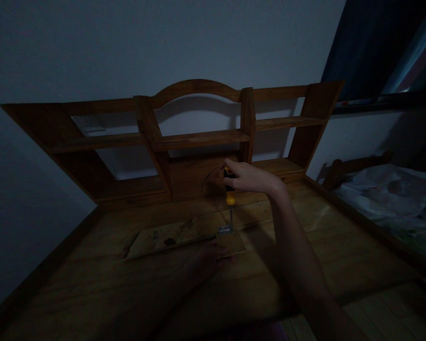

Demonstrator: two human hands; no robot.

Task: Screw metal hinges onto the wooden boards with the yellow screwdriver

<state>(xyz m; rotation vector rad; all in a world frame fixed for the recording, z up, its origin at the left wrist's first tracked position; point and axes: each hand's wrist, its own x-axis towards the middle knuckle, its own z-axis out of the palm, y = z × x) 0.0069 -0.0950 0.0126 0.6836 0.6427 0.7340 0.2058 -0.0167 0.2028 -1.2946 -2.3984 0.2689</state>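
Observation:
My right hand (246, 176) is closed round the yellow and black handle of a screwdriver (230, 198), which points straight down. Its tip meets a small metal hinge (225, 229), or stands right beside it; the screw head is too small to make out. The hinge lies at the far edge of a short wooden block (234, 243). Low and in shadow, my left hand (210, 253) grips the block's left side, with fingers above and below it. Left of the block lies a longer wooden board (159, 240) with a dark knot and a rough end.
A wooden desk (102, 279) bears the work. Along its back stands a shelf unit (202, 138) with an arched top, against a pale wall (163, 42). At the right, beyond the desk's raised edge, are plastic bags (386, 189) and a dark window (386, 52). The light is dim.

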